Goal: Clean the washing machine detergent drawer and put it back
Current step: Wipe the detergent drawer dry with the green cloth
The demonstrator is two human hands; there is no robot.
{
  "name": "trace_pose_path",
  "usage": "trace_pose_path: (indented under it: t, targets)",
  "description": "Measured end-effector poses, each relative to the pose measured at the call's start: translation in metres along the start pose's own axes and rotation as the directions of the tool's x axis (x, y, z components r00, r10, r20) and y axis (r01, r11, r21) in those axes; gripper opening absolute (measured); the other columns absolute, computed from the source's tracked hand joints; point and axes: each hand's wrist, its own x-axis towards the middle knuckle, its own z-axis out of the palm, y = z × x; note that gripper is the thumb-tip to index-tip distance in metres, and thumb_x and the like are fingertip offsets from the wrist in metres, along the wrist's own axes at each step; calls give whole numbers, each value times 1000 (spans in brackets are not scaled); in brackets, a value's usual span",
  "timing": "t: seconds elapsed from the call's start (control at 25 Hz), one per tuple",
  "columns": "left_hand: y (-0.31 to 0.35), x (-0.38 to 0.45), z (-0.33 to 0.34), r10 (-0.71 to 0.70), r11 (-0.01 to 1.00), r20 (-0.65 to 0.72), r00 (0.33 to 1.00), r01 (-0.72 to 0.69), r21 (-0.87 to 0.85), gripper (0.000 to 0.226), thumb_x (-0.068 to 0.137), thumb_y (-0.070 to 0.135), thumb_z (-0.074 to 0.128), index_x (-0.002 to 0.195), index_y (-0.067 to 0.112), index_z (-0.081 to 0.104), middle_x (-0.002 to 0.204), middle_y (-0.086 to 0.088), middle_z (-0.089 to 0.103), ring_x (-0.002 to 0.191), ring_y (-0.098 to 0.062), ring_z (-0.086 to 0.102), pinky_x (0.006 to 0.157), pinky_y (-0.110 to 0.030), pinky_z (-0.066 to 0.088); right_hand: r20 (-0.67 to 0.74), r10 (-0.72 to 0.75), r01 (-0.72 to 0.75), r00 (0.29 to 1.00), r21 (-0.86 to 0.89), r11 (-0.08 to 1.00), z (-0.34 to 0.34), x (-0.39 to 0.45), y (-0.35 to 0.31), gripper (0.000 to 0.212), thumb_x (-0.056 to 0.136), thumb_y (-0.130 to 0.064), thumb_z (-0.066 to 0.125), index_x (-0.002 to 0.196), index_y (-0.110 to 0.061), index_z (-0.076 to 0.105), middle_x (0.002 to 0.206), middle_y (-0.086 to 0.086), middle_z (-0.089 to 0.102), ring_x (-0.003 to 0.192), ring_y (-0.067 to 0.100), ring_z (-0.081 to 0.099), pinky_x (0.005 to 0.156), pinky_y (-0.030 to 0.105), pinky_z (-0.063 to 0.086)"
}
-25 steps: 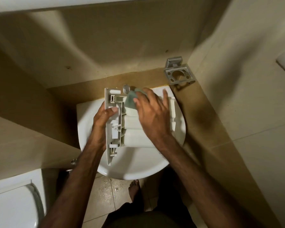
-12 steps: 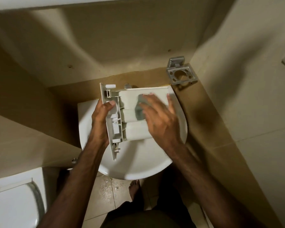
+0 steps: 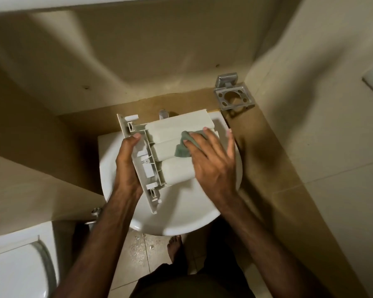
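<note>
The white detergent drawer (image 3: 170,134) lies upside down over a white wash basin (image 3: 181,214), its rounded compartment bottoms facing up and its front panel to the left. My left hand (image 3: 127,166) grips that front panel, thumb curled over its top edge. My right hand (image 3: 211,162) lies on the drawer's underside with fingers spread nearly straight, pressing a small grey-green scrub pad (image 3: 183,147) against the middle compartment. Part of the pad is hidden under my fingers.
A tap (image 3: 163,114) peeks out behind the drawer. A metal holder (image 3: 233,96) is fixed in the wall corner at the right. A toilet lid (image 3: 15,269) shows at the lower left. My bare foot (image 3: 174,248) stands on the tiled floor below the basin.
My right hand has slid the pad from the drawer's far left end toward its right side. The drawer has tilted slightly, its far end swinging right. The left hand keeps its grip.
</note>
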Motion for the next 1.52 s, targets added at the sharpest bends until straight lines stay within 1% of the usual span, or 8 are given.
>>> trace_pose_path:
  t: [0.12,0.32,0.52,0.76,1.0,1.28,1.4,1.52]
  targets:
    - [-2,0,5,13,999,-52,999,-11,31,27,97,36,54,96,27,80,91,-6,74,80,-25,71,71,-33,58,-81,158,-151,984,88,985,5,-3,-21,29,101,-3,60,123,-14,77,134,4,71,135,28,60,115,63,36]
    - [-1,8,-4,-15,1000,-82,997,15,1,46,88,46,62,123,15,70,105,-13,68,92,-34,65,79,-41,54,99,-126,109,987,161,981,-2,-12,-24,33,105,-7,53,128,-19,74,138,0,68,135,27,59,116,61,33]
    - [-5,5,-2,18,998,-66,998,-22,-64,28,90,43,59,107,24,70,93,-6,68,79,-26,65,74,-37,53,-161,213,-212,964,20,977,-3,-16,-17,29,107,-8,57,125,-18,77,139,0,69,128,32,63,108,61,42]
    - [0,13,-13,-23,992,-103,994,9,-125,40,82,50,61,105,17,63,87,-5,58,76,-25,57,72,-37,48,-76,-135,136,988,-1,991,-12,-50,-19,45,91,-2,79,131,-21,74,148,-2,62,103,27,68,86,41,53]
    - [-3,6,0,-104,966,-78,991,82,-246,32,88,49,52,82,20,65,79,-3,58,70,-22,58,69,-35,45,-139,492,-420,859,359,834,-8,-10,-6,34,100,-3,68,133,3,66,134,21,61,121,21,61,98,35,54]
    - [-4,4,3,-126,963,-90,988,100,-250,33,86,47,51,72,20,64,70,-1,59,62,-20,59,63,-28,50,35,143,-147,989,335,931,-9,-25,-16,26,105,-23,60,128,-12,66,128,13,58,111,22,63,88,22,51]
    - [-5,-4,9,-138,973,-121,983,112,-202,43,89,50,48,63,21,66,64,0,61,56,-19,61,60,-28,52,-2,519,-467,855,431,772,-2,10,0,30,106,-16,57,133,-3,59,129,12,57,114,12,58,92,17,47]
    - [-10,-7,8,-161,981,-206,965,133,-143,52,82,67,58,96,20,74,82,-4,72,76,-24,70,69,-37,57,112,770,-653,628,613,444,-12,23,-6,26,106,-23,57,129,-11,60,123,1,59,109,-6,54,92,13,44]
